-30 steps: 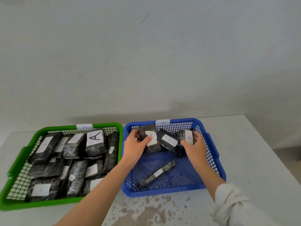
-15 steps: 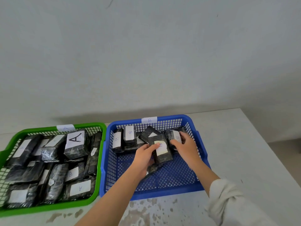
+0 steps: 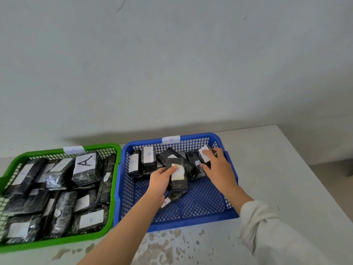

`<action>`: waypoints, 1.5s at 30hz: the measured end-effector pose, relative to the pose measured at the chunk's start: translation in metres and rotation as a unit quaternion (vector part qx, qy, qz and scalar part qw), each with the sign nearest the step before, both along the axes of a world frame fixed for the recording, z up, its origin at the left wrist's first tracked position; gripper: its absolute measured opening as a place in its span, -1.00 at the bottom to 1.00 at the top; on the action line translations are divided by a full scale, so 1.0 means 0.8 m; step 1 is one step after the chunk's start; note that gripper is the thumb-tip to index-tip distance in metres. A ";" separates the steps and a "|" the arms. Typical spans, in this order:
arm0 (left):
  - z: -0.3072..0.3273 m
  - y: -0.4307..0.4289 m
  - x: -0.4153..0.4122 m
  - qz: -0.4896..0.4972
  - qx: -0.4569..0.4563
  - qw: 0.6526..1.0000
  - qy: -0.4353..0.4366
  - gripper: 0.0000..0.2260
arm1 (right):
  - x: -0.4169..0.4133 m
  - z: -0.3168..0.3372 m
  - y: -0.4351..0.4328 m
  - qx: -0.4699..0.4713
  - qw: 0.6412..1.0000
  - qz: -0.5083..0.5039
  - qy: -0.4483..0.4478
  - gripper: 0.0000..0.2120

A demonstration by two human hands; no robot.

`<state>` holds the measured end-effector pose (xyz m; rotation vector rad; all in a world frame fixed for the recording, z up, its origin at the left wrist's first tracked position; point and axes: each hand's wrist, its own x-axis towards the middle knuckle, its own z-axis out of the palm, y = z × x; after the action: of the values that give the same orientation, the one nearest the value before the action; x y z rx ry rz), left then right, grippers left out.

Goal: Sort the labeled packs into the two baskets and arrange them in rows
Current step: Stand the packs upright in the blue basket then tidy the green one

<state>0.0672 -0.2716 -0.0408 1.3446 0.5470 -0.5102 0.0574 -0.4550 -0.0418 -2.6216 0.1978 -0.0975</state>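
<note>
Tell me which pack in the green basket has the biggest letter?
The raised pack near the back rim of the green basket: a bold black A fills its label; others' letters are small.

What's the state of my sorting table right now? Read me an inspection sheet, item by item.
Surface: pale table, stained patch near its front edge.
Job's things: green basket tagged A, full of dark packs; one stray pack in it seems to read B. Blue basket tagged B, with standing packs along its far wall and a flat pack on its floor.
Clutter: nothing seen.
Hands: left hand grips a held pack over the blue basket; right hand grips the far-right pack.
Cables: nothing seen.
Surroundings: plain wall behind the table.
</note>
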 end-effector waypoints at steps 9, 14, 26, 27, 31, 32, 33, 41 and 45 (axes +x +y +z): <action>0.005 0.014 0.004 -0.057 0.153 0.985 -0.051 -0.70 | 0.005 -0.014 0.009 0.134 0.988 -0.051 -0.061 -0.55; 0.016 0.032 0.007 -0.203 0.337 0.908 -0.146 -0.79 | 0.006 -0.018 0.025 0.101 0.994 -0.013 -0.043 -0.60; 0.043 0.085 0.002 -0.058 0.312 0.932 -0.176 -0.78 | -0.013 -0.017 0.086 -0.046 0.985 0.166 -0.025 -0.50; 0.045 0.091 0.001 -0.040 0.309 0.933 -0.180 -0.81 | -0.015 -0.023 0.089 -0.066 0.981 0.185 0.000 -0.44; 0.052 0.112 -0.005 0.007 0.285 0.940 -0.186 -0.84 | -0.016 -0.029 0.100 -0.031 0.987 0.145 0.061 -0.41; 0.053 0.117 -0.006 0.018 0.275 0.943 -0.187 -0.85 | -0.014 -0.029 0.103 -0.027 0.988 0.139 0.062 -0.43; 0.053 0.122 -0.006 0.026 0.268 0.945 -0.187 -0.86 | -0.011 -0.028 0.106 -0.030 0.988 0.141 0.061 -0.45; 0.045 0.130 -0.006 0.035 0.238 0.953 -0.186 -0.78 | 0.004 -0.021 0.113 -0.046 0.983 0.171 0.055 -0.56; 0.041 0.114 -0.008 0.017 0.247 0.947 -0.204 -0.86 | 0.003 -0.011 0.091 -0.123 0.986 0.087 -0.069 -0.62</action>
<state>0.0610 -0.1808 -0.0079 1.8580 0.3612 -0.0493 0.0597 -0.3819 -0.0505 -2.8492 -0.0991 -0.2564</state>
